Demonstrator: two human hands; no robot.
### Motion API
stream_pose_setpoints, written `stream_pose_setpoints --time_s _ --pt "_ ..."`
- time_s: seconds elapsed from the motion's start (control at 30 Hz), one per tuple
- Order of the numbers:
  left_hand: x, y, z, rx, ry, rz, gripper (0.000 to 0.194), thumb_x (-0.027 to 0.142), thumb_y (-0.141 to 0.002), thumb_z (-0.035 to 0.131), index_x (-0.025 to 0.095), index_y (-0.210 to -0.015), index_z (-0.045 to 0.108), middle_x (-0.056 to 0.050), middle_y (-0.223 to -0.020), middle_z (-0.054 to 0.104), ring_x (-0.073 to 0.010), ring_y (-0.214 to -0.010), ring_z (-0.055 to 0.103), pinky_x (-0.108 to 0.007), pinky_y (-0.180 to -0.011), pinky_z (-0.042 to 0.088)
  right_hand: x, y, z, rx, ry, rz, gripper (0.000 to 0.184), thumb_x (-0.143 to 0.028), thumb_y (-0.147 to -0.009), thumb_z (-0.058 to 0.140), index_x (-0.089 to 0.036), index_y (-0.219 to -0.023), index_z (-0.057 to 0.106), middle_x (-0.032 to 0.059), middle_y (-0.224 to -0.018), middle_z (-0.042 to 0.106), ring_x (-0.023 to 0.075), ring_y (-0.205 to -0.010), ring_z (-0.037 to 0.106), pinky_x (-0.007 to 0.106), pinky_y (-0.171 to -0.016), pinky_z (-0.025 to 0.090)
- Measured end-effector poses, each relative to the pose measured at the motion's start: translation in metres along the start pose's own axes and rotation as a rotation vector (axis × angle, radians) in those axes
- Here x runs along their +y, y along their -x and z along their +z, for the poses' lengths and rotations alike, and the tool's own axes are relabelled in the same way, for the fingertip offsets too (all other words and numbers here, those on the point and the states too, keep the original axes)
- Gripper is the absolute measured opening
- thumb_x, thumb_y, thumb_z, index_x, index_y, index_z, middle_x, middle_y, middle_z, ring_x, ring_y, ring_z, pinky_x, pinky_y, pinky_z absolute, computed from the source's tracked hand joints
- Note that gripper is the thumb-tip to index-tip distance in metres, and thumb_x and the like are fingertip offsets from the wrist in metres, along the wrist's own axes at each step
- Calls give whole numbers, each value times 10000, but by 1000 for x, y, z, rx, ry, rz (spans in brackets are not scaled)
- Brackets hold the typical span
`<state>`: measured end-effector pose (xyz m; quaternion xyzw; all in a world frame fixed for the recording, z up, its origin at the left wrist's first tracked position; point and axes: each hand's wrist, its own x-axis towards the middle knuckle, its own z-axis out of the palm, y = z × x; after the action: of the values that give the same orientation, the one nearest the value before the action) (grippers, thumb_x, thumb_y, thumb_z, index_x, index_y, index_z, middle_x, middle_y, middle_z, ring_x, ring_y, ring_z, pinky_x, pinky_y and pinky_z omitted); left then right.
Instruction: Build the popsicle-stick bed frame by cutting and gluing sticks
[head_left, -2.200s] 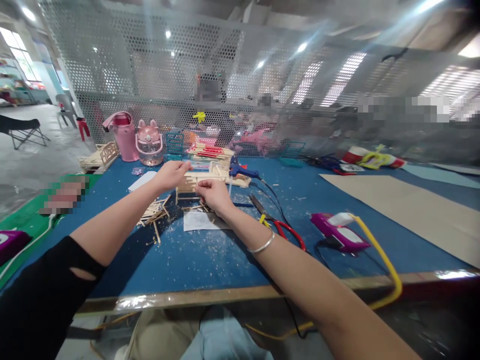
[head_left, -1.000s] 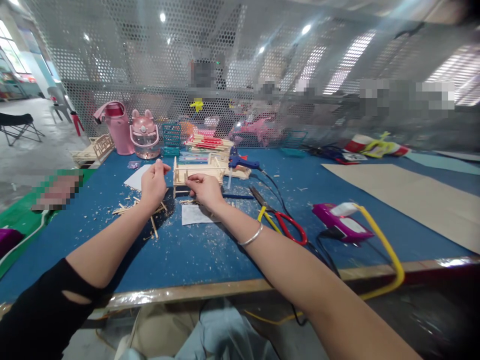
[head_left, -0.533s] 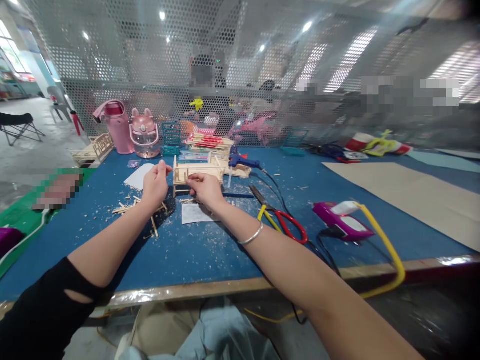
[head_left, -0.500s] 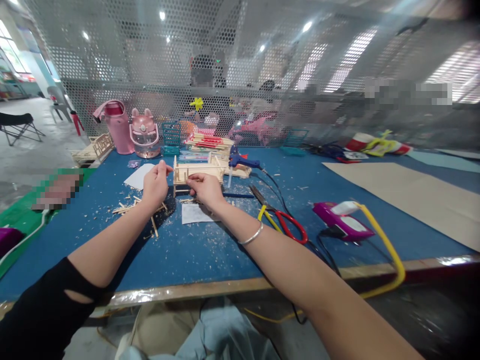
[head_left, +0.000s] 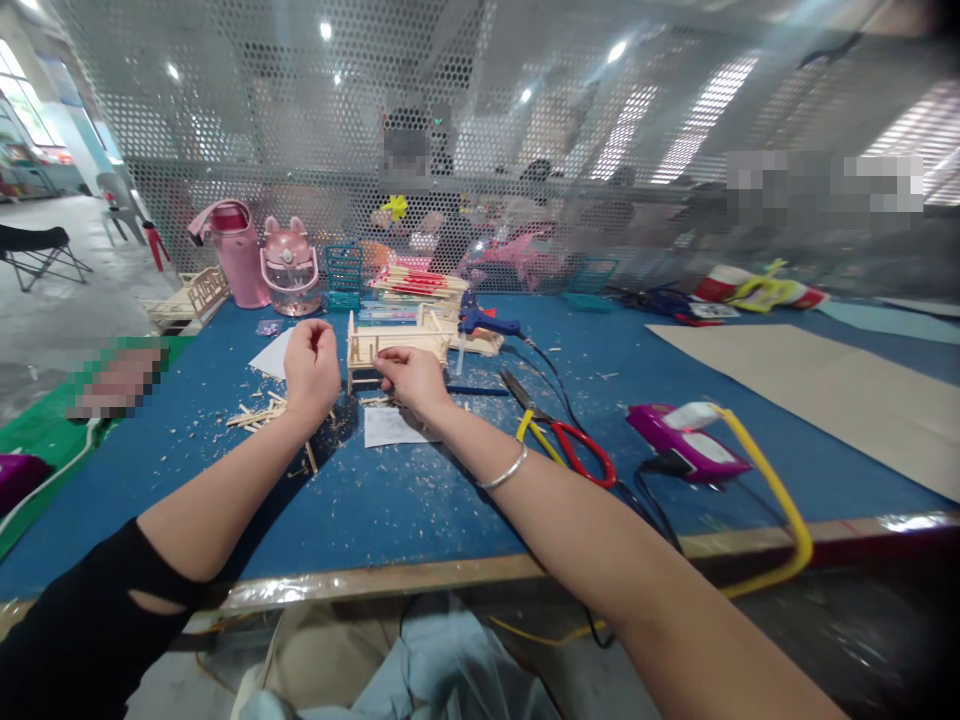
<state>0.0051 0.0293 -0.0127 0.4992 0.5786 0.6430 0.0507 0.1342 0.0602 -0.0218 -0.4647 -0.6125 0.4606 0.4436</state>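
A small model built of pale wooden sticks (head_left: 400, 340) stands on the blue table before me. My right hand (head_left: 416, 382) pinches the model at its front, thumb and fingertips together against it. Just left of the model, and apart from it, is my left hand (head_left: 312, 368). Its fingers are curled together; whatever they may hold is hidden. A white paper (head_left: 394, 427) lies under my right wrist. Loose stick offcuts (head_left: 262, 412) are scattered below my left hand. Behind the model lies a blue hot glue gun (head_left: 487, 320).
Pliers with red and yellow handles (head_left: 566, 445) and a purple power strip (head_left: 686, 442) with a yellow cable lie to the right. A pink flask (head_left: 240, 258), a clear bottle (head_left: 291, 275) and bundled sticks (head_left: 416, 285) stand at the back, before a perforated metal screen (head_left: 285, 130).
My left hand has drawn slightly away from the model's left end, and its fingers have curled in. My right hand stays on the model.
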Motion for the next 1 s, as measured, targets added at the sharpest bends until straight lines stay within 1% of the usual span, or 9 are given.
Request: stream_pose_setpoints --time_s 0.1,0.17,0.23,0.37,0.5,0.7,0.87,0.93,1.0 --pt "14 10 -3 -96 53 -13 137 225 -783 433 159 -758 551 12 -647 513 -113 -626 465 -233 -616 365 -4 6 -2 15 -18 39 36 -175 -741 569 -145 -738 589 -83 -377 464 35 -298 357 149 -338 278" --pt "22 19 -3 -184 99 -66 143 242 -776 450 160 -749 563 13 -639 522 -108 -609 464 -228 -595 366 -8 13 -5 -26 -20 82 44 -171 -749 558 -149 -717 579 -81 -371 462 37 -289 346 152 -322 261" --pt "27 27 -1 -205 162 -171 132 250 -758 479 161 -794 569 9 -676 544 -103 -605 469 -224 -585 373 -14 24 -7 -88 -29 148 79 -160 -757 548 -149 -679 559 -81 -360 453 34 -278 326 154 -309 231" --pt "35 38 2 -202 350 -472 211 259 -712 529 157 -890 576 3 -739 566 -93 -613 485 -208 -552 383 -25 47 -10 -156 -89 243 88 -159 -760 542 -152 -673 542 -91 -352 441 24 -269 294 152 -312 194" --pt "43 45 1 -337 595 -635 182 277 -648 575 143 -764 618 14 -635 547 -89 -589 491 -200 -544 402 -27 59 -11 -169 -109 204 63 -159 -746 529 -149 -692 560 -90 -366 445 26 -286 297 156 -320 189" --pt "42 48 0 -426 643 -557 191 339 -622 609 152 -660 606 21 -588 538 -82 -544 475 -213 -538 406 -21 60 -13 -139 -113 126 73 -197 -722 529 -147 -734 581 -84 -388 456 36 -313 311 165 -334 202" --pt "36 47 0 -481 610 -502 245 390 -628 632 151 -683 623 12 -622 566 -86 -571 490 -215 -554 412 -18 63 -12 -150 -55 72 120 -226 -730 523 -141 -775 593 -76 -413 462 40 -336 337 164 -356 242" --pt "35 45 -2 -486 592 -482 279 402 -621 652 144 -727 641 4 -645 591 -87 -578 500 -218 -563 413 -23 61 -20 -197 15 33 148 -257 -748 516 -145 -806 592 -70 -433 474 50 -347 361 173 -372 267" --pt "35 41 -5 -461 545 -432 307 416 -632 653 139 -763 654 -3 -664 611 -87 -578 500 -221 -579 410 -31 56 -39 -199 150 -62 181 -302 -769 509 -154 -838 588 -54 -477 512 63 -384 405 186 -413 304"
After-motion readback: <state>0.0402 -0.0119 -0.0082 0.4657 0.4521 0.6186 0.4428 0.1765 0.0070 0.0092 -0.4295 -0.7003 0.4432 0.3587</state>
